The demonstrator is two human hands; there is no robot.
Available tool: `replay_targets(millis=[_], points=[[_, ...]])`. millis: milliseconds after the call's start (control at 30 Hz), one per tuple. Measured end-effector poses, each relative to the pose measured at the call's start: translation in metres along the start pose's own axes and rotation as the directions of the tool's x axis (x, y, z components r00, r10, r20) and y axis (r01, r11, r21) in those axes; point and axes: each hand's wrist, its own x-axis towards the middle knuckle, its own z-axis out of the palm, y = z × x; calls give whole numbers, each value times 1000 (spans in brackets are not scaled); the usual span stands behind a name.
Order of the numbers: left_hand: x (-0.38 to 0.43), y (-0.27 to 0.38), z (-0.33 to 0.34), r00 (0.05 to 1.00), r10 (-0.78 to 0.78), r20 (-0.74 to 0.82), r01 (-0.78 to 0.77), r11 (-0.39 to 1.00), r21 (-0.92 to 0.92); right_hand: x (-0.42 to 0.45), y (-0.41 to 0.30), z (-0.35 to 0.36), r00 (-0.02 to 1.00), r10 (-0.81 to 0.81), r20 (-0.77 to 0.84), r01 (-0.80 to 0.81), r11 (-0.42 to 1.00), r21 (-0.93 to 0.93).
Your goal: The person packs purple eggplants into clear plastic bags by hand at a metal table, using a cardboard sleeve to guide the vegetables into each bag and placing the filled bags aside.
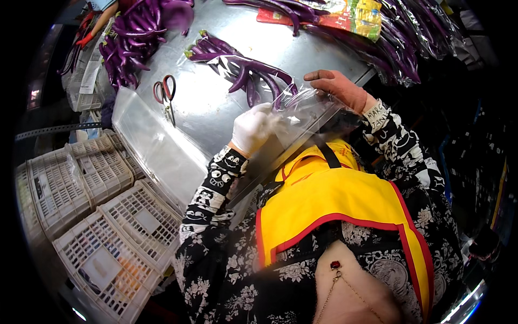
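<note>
Several long purple eggplants (pixel 243 67) lie in a clear plastic bag (pixel 297 115) on the metal table, stems pointing away from me. My left hand (pixel 253 127), in a white glove, is closed on the near left side of the bag's film. At the bag's right side is my right hand (pixel 338 89), in a reddish glove, its index finger and thumb extended over the plastic; whether it grips the film is hidden. Red-handled scissors (pixel 165 95) lie left of the bag. A stack of flat clear bags (pixel 158 146) rests along the table's left edge.
Loose eggplants (pixel 133 36) are heaped at the far left of the metal table (pixel 202 109). Bagged eggplants (pixel 396 48) and a printed plastic package (pixel 344 18) lie at the far right. White plastic crates (pixel 117 239) stand lower left. A co-worker's red-gloved hand (pixel 85 39) shows at upper left.
</note>
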Motion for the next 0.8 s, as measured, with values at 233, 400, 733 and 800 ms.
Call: replay_targets(millis=[233,400,733,800], points=[[-9,4,24,634,-762,-131,451,502,-738,15,-7,-3,946,-324,23,325,945,-34],[-5,17,24,597,-774,-208,385,505,-773,9,-43,39,871,-425,246,486,817,-309],[-19,18,29,468,-856,-220,292,385,-876,64,-68,114,664,-714,-220,453,619,-642],[-27,15,33,425,-889,-169,237,289,-928,78,-68,114,567,-824,5,464,315,-828]])
